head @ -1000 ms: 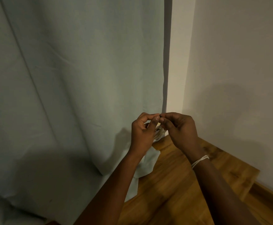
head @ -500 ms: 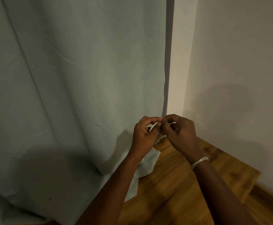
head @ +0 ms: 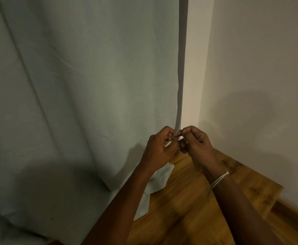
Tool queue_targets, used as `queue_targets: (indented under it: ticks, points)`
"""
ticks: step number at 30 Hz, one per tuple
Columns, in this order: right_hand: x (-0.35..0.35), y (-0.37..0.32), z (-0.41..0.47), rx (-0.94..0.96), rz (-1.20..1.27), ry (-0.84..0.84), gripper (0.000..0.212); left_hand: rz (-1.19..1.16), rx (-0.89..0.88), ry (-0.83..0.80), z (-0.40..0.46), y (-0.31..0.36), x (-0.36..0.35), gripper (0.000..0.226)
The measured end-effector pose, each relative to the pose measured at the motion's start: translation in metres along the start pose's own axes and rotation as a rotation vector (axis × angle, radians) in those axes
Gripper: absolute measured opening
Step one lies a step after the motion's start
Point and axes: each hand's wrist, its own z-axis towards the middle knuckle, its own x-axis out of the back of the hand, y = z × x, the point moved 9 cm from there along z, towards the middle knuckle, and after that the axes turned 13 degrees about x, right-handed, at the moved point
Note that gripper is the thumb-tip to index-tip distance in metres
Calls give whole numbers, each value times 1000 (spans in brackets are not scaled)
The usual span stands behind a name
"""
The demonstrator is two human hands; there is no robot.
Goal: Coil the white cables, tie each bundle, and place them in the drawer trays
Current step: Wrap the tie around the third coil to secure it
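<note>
Only a short pale stretch of the white cable (head: 168, 143) showed, a thin strand poking out at the inner side of the left hand (head: 159, 149); the rest of it lay hidden inside the two fists, so whether it was coiled or tied could not be made out. It was held up in the air in front of the corner of the room, above the wooden floor (head: 189, 206). The left hand's fingers were curled closed around the strand, with the thumb and forefinger tips pinched together at the top. The right hand (head: 196, 145) sat just beside it, knuckles almost touching, its fingers likewise curled, the forefinger and thumb nipping what seemed to be the same strand; the dim light left that contact hard to read.

Both forearms rose from the bottom edge and were cut off there. A thin white band (head: 219, 179), two or three strands of it, circled the right wrist.

Behind the hands hung a pale grey-green curtain (head: 84, 96), matt woven cloth with long soft folds, its hem bunched on the floor and partly covered by the left forearm. To the right stood a plain smooth wall (head: 261, 71) carrying a soft shadow. The floor was glossy, warm-brown planks with visible grain, and a wooden skirting strip (head: 293, 212) ran along the wall's foot.
</note>
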Motion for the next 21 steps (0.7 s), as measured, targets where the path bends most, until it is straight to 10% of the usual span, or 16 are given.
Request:
queue_targets:
  ticks: [13,21]
  points:
    - [1,19,-7,-173,299,-31,25,-623,515,-378,-10,-38,-32,11]
    - [15,25,-8,-223,331,-21,26,-657,536,-407,-8,-39,-56,14]
